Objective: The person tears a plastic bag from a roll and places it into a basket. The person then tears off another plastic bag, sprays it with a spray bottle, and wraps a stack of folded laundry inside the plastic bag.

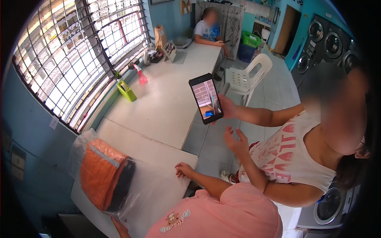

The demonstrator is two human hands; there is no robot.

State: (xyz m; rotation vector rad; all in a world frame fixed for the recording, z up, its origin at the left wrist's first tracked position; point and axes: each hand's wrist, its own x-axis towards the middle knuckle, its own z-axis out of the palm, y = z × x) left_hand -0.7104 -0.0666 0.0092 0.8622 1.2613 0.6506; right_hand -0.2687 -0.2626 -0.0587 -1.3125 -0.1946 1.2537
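A clear plastic bag [152, 180] lies on the white table, with folded orange fabric [99, 166] with a grey stripe and dark fabric [124, 184] inside it. My left hand [120, 229] is at the bag's near edge, touching it; most of its fingers are hidden. Over the right end of the bag, by the table edge, is my right hand [184, 170], its fingers loosely bent and slightly apart, with nothing seen in them. To my right, a person in a white sleeveless top holds out a black phone [206, 98] with a lit screen; their other hand [236, 141] is raised with fingers spread.
On the white table [158, 91] stand a green container [126, 91], a pink spray bottle [141, 75], a photo frame [170, 51] and a paper bag [160, 37]. Another person sits at its far end. A white plastic chair [248, 77] and several washing machines [332, 43] are at right.
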